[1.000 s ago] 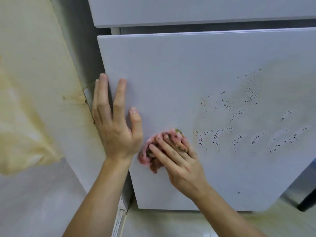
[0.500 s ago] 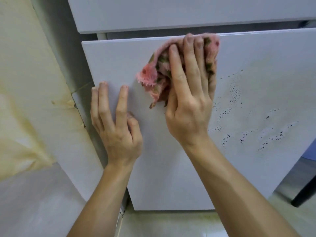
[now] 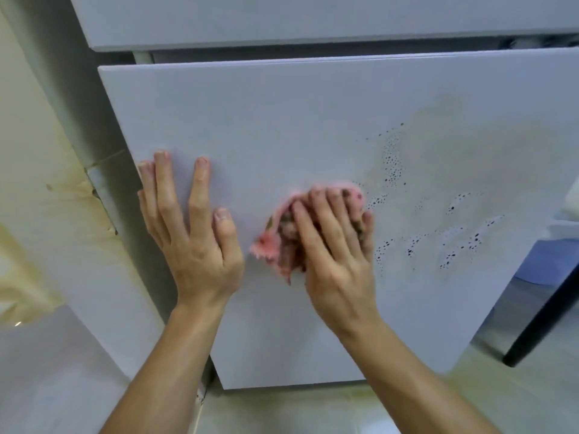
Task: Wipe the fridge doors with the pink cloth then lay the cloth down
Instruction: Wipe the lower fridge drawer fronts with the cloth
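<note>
The lower fridge door (image 3: pixel 282 114) is white and stands slightly ajar beneath the upper door (image 3: pixel 282 17). My right hand (image 3: pixel 335 255) holds the bunched pink cloth (image 3: pixel 269 245) against the middle of the lower door, fingers laid over it and thumb at its right side. My left hand (image 3: pixel 194 245) lies flat on the same door near its left edge, fingers spread and pointing up. Patches of soapy foam with dark bubbles (image 3: pixel 391 164) cover the door's right half, just right of the cloth.
A cream wall with yellowish stains (image 3: pixel 47 151) stands close on the left of the fridge. Pale tiled floor (image 3: pixel 282 411) runs below the door. A dark leg or bar (image 3: pixel 539 324) and a shiny metal surface sit at the lower right.
My right hand has swept the cloth from the door's lower left up to its top edge and back down to the middle. My left hand has stayed flat on the door.
</note>
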